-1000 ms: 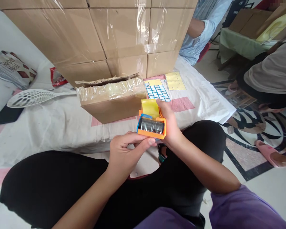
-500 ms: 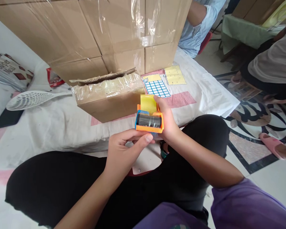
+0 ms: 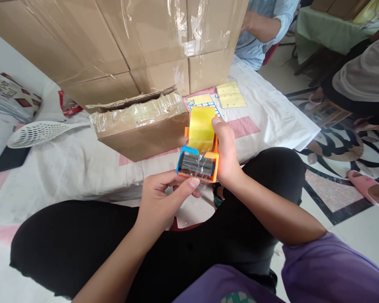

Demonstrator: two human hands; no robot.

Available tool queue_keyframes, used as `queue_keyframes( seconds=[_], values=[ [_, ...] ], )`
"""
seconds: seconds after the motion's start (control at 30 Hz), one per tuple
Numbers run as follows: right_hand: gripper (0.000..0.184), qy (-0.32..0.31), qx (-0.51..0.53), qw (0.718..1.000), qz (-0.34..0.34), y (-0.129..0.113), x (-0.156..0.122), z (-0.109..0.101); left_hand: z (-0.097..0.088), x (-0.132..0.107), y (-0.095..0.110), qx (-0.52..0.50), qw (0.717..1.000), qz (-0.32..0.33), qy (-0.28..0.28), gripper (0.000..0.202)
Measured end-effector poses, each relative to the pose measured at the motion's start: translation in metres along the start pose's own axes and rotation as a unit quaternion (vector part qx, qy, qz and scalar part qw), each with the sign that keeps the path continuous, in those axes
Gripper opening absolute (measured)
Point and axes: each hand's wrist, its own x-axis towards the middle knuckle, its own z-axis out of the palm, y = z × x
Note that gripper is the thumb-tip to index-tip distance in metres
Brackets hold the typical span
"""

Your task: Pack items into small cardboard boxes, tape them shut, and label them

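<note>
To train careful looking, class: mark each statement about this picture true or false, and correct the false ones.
1. The right hand holds an orange tape dispenser. True.
2. The tape roll in it is red. False: it is yellow.
3. The left hand rests on the small cardboard box. False: its fingers are at the dispenser's lower edge, apart from the box.
4. A white slotted spoon lies left of the box. True.
</note>
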Motion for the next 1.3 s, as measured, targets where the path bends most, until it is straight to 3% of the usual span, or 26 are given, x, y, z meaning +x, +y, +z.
queue_keyframes(
  seconds=[0.3,0.6,0.73,0.87,1.13,1.3],
  values=[
    [0.046,0.035,0.004,0.999,-0.009,0.002,-0.006,0.002,-0.003,0.002,0.0,0.006,1.0,-0.004,0.011,0.027],
    [0.024,0.004,0.097,0.995,-0.009,-0.008,-0.011,0.004,-0.004,-0.001,-0.004,-0.002,0.999,0.032,0.004,0.026],
    [0.027,0.009,0.062,0.998,-0.003,-0.012,-0.012,0.003,-0.005,-0.003,-0.009,-0.01,0.999,0.053,-0.009,0.032],
    [0.039,0.029,0.001,1.0,-0.003,-0.012,-0.012,0.001,-0.004,-0.005,-0.011,-0.022,0.999,0.031,-0.004,0.03],
    [0.025,0.001,0.018,0.996,-0.088,-0.002,-0.012,-0.001,-0.003,-0.005,-0.013,-0.077,0.997,-0.009,0.012,0.028],
    [0.036,-0.002,-0.025,0.997,-0.078,-0.002,-0.008,-0.003,-0.006,0.0,-0.017,-0.103,0.993,0.029,-0.056,0.029]
  ],
)
